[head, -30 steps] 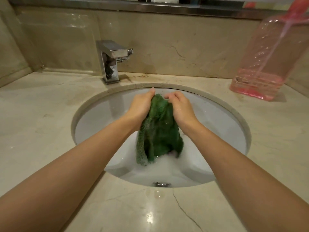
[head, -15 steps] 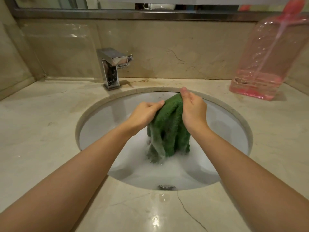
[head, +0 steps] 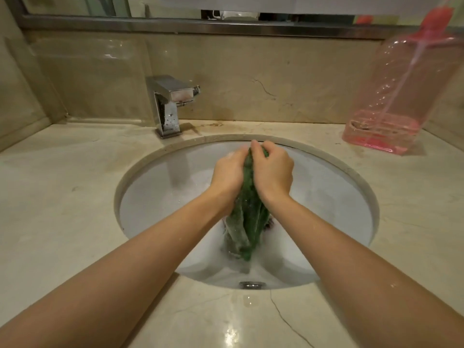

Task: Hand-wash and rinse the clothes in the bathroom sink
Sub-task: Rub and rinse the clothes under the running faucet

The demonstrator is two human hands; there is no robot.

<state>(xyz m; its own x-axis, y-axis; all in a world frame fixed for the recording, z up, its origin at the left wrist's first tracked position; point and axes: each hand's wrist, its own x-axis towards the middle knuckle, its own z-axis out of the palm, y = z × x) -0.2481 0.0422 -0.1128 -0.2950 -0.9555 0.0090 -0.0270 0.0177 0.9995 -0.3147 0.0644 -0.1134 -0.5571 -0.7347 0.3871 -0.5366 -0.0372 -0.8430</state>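
**Both hands squeeze the green cloth over the basin**

Starting at the left: the chrome faucet (head: 173,104) stands on the marble tabletop (head: 62,197) behind the sink's rim, and no water shows at its spout. Moving in, the left hand (head: 227,175) has its grip curled around the green cloth (head: 247,217), fingers wrapped over the top of the bunch. Right against it, the right hand (head: 272,173) is curled onto the same bunch from the other side, so the fabric is pressed together between both palms. That looks like a wring or a scrub, held high so the runoff falls straight down. The cloth hangs in a narrow twisted column, its lower end dipping toward the foamy water in the sink (head: 346,197), with water streaming off the tip. Holding it above the bowl keeps the drips off the tabletop. Farther right, a pink transparent pump bottle (head: 401,96) sits well apart by the wall, little liquid left in it. My read: washing stage, rinse not yet begun.
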